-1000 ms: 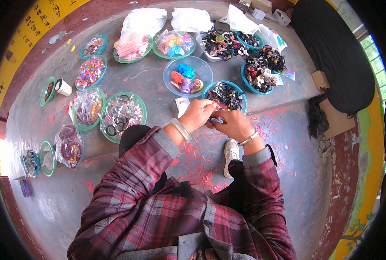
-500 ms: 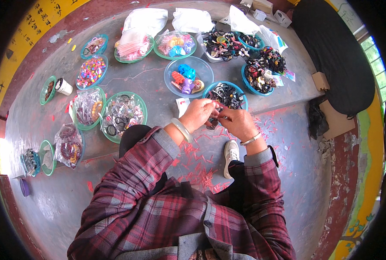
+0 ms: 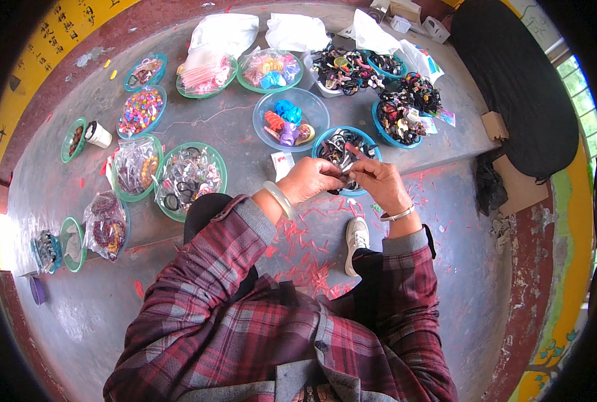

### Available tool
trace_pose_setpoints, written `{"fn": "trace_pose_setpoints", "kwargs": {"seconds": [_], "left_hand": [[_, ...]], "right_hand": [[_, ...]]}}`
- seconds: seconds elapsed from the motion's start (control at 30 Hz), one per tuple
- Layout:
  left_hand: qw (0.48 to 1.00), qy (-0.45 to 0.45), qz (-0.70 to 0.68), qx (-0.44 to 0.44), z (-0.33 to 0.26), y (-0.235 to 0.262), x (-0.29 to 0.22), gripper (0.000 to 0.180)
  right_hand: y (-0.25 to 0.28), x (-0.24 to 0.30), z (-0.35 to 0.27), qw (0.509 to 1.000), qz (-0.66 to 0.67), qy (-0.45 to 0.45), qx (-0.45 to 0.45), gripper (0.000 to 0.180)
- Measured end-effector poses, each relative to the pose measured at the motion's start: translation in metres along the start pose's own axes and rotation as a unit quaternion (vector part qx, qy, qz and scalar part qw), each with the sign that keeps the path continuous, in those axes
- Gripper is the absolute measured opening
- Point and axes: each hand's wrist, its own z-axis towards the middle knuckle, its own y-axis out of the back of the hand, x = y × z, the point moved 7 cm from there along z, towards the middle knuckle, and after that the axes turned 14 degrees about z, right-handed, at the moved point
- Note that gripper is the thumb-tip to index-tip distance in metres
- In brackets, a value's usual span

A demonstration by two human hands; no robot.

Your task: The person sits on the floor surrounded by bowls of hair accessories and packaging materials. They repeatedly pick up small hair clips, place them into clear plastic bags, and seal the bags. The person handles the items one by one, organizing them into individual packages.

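My left hand (image 3: 308, 179), with a pale bangle at the wrist, is closed in a pinch over the near rim of a blue basin (image 3: 377, 153). Facing it, my right hand (image 3: 383, 186) wears a silver bracelet and pinches too, its fingertips almost meeting the left ones. Something small and dark with a light part shows between the fingertips, too small to name. Dark hair ties (image 3: 344, 142) fill the basin just beyond my hands. Close by on the left lies a small white card (image 3: 282, 163).
Beyond the hands stands a clear bowl (image 3: 261, 124) with colourful hair pieces. A green basin (image 3: 225, 175) of bagged hair ties is at left, and another blue basin (image 3: 383, 128) of dark accessories at right. Red scraps (image 3: 312, 275) litter the lower floor around my shoe (image 3: 357, 244).
My right hand has shifted slightly right and down, and its index finger now points up and left. My left hand has moved a little lower, its fingers drawn into a tighter pinch.
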Motion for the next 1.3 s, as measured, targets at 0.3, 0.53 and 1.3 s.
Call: {"fn": "trace_pose_setpoints", "kwargs": {"seconds": [0.3,0.53,1.3], "left_hand": [[0.989,-0.011,-0.122,-0.089,-0.008,0.011,-0.022,0.021],[0.994,-0.04,-0.038,-0.097,-0.004,0.012,-0.014,0.025],[0.994,-0.02,-0.105,-0.03,-0.005,0.001,-0.015,0.019]], "right_hand": [[-0.003,0.0,0.001,0.963,0.242,-0.077,-0.092,0.037],[-0.016,-0.021,-0.002,0.937,0.307,-0.14,-0.093,0.013],[-0.013,-0.022,-0.003,0.923,0.335,-0.143,-0.123,0.012]]}}
